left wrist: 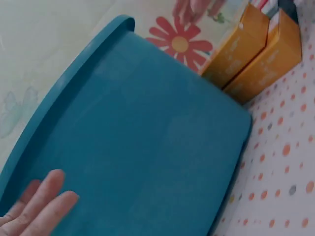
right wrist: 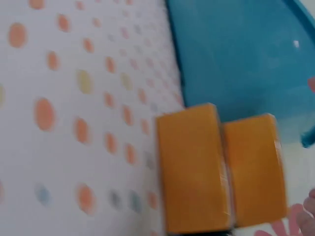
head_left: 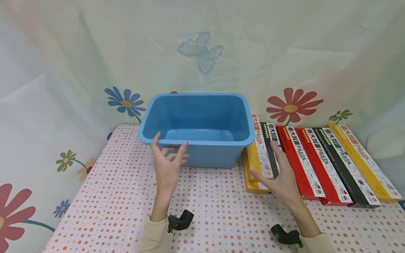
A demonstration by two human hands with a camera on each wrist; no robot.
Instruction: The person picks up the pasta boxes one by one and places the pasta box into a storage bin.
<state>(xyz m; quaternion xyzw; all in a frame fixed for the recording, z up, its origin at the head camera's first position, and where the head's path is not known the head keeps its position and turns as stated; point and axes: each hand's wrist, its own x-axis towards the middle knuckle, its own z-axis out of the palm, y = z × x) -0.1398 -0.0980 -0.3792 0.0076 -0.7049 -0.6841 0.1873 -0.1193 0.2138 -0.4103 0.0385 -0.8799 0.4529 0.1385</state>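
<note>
A blue plastic tub [head_left: 209, 154] with a wide rim stands at the back middle of the table. Just in front of it hovers my left hand [head_left: 167, 168], thumb and fingers spread, near the front rim; its fingers [left wrist: 47, 206] overlap the tub's wall in the left wrist view. My right hand [head_left: 281, 181] is held over the pasta boxes right of the tub, its thumb and fingers apart, with nothing between them. Nearest to it are a stack of yellow pasta boxes [head_left: 253, 172] and a black pasta box [head_left: 272, 160]. The stack's yellow ends [right wrist: 192, 167] show in the right wrist view.
Further right lie red pasta boxes [head_left: 299, 165], another black pasta box [head_left: 345, 165] and a yellow pasta box [head_left: 364, 158] side by side. A dotted cloth [head_left: 218, 211] covers the table. Behind hangs a floral curtain [head_left: 253, 52].
</note>
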